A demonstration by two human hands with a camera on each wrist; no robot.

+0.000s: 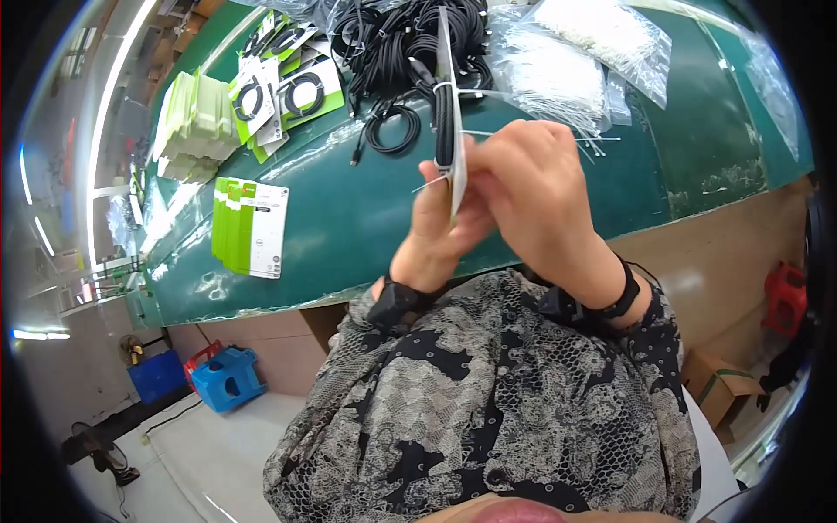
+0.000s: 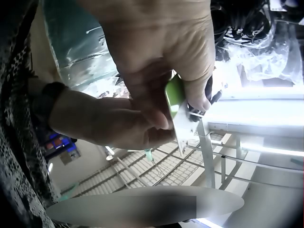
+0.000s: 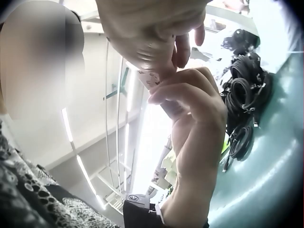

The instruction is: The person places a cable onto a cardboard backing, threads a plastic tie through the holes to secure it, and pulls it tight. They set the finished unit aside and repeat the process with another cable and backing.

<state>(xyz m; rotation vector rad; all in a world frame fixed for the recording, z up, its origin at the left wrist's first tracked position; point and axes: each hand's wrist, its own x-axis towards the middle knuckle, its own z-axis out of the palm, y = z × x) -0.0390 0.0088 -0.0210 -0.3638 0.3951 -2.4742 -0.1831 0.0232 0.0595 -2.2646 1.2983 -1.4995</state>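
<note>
My left hand grips a cardboard packaging card upright, its edge turned towards the head camera. On the card's left face lies a coiled black cable, with a white cable tie round its upper part and the tie's tail sticking out to the right. Another thin white tie end pokes out low on the coil, by the left thumb. Behind the card, my right hand has its fingers bent and pinched together at a tie; the fingertips are partly hidden. Green shows on the card in the left wrist view.
Black cables are heaped at the back, with one loose coil nearer. Bags of white cable ties lie right of them. Flat cards, a card stack and finished cable cards sit leftward on the green table.
</note>
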